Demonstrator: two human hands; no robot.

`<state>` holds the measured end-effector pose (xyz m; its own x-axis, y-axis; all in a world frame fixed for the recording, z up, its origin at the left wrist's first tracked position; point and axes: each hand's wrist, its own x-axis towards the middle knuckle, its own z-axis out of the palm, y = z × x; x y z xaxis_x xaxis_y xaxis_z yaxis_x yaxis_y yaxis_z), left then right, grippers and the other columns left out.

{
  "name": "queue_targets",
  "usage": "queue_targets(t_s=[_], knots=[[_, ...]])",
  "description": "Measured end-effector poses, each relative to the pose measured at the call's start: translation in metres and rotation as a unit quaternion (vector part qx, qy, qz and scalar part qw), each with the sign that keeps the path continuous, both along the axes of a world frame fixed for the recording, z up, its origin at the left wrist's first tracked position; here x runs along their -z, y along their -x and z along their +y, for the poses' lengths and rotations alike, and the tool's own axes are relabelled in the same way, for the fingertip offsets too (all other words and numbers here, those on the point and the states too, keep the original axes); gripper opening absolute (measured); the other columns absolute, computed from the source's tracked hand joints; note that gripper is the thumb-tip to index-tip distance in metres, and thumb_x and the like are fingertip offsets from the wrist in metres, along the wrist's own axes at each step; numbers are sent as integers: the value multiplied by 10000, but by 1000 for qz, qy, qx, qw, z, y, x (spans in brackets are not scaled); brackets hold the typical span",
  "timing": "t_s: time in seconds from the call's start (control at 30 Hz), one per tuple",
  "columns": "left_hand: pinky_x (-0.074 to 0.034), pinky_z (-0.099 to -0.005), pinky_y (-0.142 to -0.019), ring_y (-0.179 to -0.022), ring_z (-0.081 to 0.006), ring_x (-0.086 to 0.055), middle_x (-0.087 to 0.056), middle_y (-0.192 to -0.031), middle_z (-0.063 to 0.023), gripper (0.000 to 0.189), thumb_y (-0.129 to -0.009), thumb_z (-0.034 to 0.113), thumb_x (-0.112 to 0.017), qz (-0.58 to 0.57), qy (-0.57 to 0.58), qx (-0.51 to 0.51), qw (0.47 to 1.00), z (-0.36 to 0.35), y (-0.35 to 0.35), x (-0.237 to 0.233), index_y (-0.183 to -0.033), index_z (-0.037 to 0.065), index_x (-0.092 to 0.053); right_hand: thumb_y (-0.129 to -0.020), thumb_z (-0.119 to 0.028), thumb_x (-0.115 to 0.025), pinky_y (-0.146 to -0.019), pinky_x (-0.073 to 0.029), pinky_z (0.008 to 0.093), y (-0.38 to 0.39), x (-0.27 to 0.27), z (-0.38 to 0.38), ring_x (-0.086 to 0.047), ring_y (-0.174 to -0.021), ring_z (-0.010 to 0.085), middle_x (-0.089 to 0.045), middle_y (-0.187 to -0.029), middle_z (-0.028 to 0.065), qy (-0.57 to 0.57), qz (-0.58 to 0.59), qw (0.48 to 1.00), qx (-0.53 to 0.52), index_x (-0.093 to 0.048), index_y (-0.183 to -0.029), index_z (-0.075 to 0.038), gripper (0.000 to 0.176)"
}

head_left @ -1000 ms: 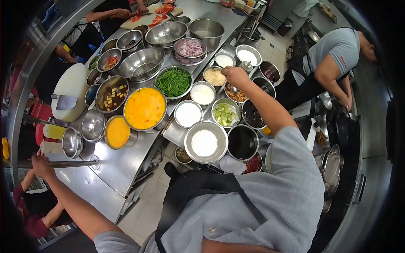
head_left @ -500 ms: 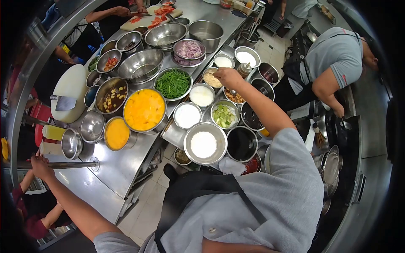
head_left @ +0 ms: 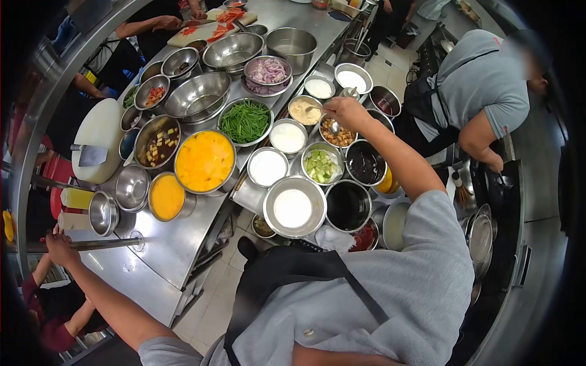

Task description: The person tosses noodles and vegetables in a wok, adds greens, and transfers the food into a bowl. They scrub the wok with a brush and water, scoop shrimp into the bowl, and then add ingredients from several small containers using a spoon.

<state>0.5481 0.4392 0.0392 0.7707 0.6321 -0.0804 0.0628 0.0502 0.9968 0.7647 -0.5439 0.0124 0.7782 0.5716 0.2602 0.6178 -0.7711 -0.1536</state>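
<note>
My left hand (head_left: 59, 246) is wrapped around a metal post (head_left: 107, 243) that meets the steel counter. My right hand (head_left: 347, 114) reaches over the bowls with its fingers closed. At its fingertips a thin spoon handle (head_left: 312, 109) sticks out of a bowl of tan paste (head_left: 300, 110). Just below that hand, another spoon (head_left: 334, 127) lies in a bowl of brown diced pieces (head_left: 343, 138). Close by are a bowl of white powder (head_left: 287, 136), a bowl of chopped green vegetable (head_left: 321, 165) and a pot of dark liquid (head_left: 365, 162).
Chopped green stalks (head_left: 245, 122), a yellow egg-like mixture (head_left: 205, 161) and sliced onion (head_left: 268, 71) fill bowls on the left counter. To the right, a co-worker (head_left: 464, 91) leans over the stove side. Another person's hand (head_left: 167, 23) works at a cutting board (head_left: 196, 35).
My right hand has moved a little to the right, away from the tan paste bowl, showing more of the spoon handle there. My left hand stays on the post.
</note>
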Motion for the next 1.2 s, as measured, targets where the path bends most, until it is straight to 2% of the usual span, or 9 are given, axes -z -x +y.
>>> queue_targets(t_s=[0.17,0.27,0.37,0.67,0.77,0.97,1.07,1.13,1.2], knots=[[-331,-229,-497,-511,-86,-358,-616,-929,-5,434,-964,294,-345,-21,-5,44,999,8,-2,3,-1273,26,-490,-816,-143,-573,-733,-511,408,14,20,9,-635,-806,320,-667,-865,126,-10,54,998,25,-687,-888,-53,162],[-329,-221,-496,-507,-86,-353,-621,-964,-7,452,-963,291,-347,6,-46,-37,998,-9,-1,-4,-1312,27,-459,-825,-154,-576,-733,-507,414,7,29,11,-634,-805,325,-664,-862,137,-22,22,998,48,-689,-878,-54,159],[-333,-223,-493,-511,-84,-360,-626,-1036,-14,464,-962,302,-345,5,-28,71,997,24,-1,2,-1333,43,-444,-825,-156,-614,-703,-503,414,2,22,12,-625,-782,334,-656,-852,148,-48,6,997,64,-685,-889,-36,154],[-347,-237,-475,-475,-91,-340,-576,-860,9,468,-966,344,-323,7,-18,-7,1000,2,5,5,-1338,86,-441,-818,-154,-566,-713,-508,419,2,25,17,-639,-793,321,-671,-850,138,-27,-19,995,99,-702,-861,-86,158],[-352,-233,-529,-557,-64,-392,-565,-1016,15,594,-959,399,-354,-23,-60,85,994,39,7,26,-1428,38,-310,-811,-134,-552,-699,-507,421,16,10,22,-638,-790,323,-667,-836,140,-61,-23,992,104,-696,-852,-87,157],[-332,-218,-505,-499,-60,-356,-521,-758,46,610,-947,427,-350,13,-19,95,995,34,2,12,-1412,33,-340,-803,-154,-567,-703,-506,422,21,31,23,-636,-790,327,-654,-796,141,-1,22,997,80,-676,-817,-51,150],[-328,-215,-504,-499,-57,-353,-520,-761,53,623,-939,439,-337,1,-33,-23,999,-40,1,-10,-1409,30,-347,-810,-159,-567,-712,-507,423,15,32,23,-635,-787,336,-660,-812,149,-32,4,994,101,-683,-837,-53,160],[-319,-235,-452,-462,-83,-336,-484,-687,48,360,-967,310,-332,-46,25,-38,998,-47,3,-13,-1143,133,-592,-824,-166,-563,-721,-507,427,17,20,26,-635,-786,344,-666,-836,160,-76,7,988,131,-690,-863,-50,176],[-320,-235,-451,-463,-84,-338,-499,-702,42,361,-967,311,-333,-24,11,-61,998,-66,1,-21,-1144,132,-591,-830,-169,-562,-724,-505,430,15,15,25,-636,-786,346,-666,-844,168,-81,11,988,133,-692,-873,-48,182]])
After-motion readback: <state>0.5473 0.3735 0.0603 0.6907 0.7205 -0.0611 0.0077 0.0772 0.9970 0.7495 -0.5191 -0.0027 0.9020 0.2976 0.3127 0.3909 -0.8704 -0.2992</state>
